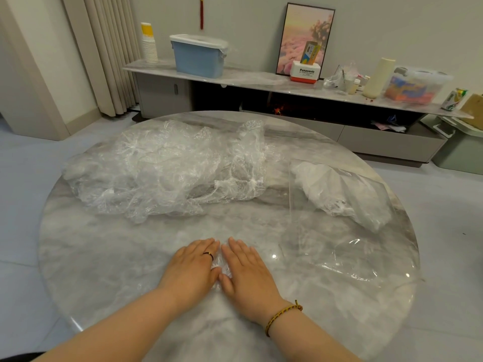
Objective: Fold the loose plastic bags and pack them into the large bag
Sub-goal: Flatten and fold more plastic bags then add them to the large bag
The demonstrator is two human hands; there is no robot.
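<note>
Both hands lay flat on the marble table [109, 257], fingers straight: left hand [193, 267] and right hand [248, 270] pressed a small crumpled plastic bag [219, 269]. Loose bags [162, 168] were heaped beyond, and the large clear bag [339, 199] lay at the right.

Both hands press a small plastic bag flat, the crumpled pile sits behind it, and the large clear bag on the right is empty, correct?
Not empty: the head view shows bunched white plastic inside the large clear bag. The left hand and right hand do press the small plastic bag, crumpled pile behind.
</note>
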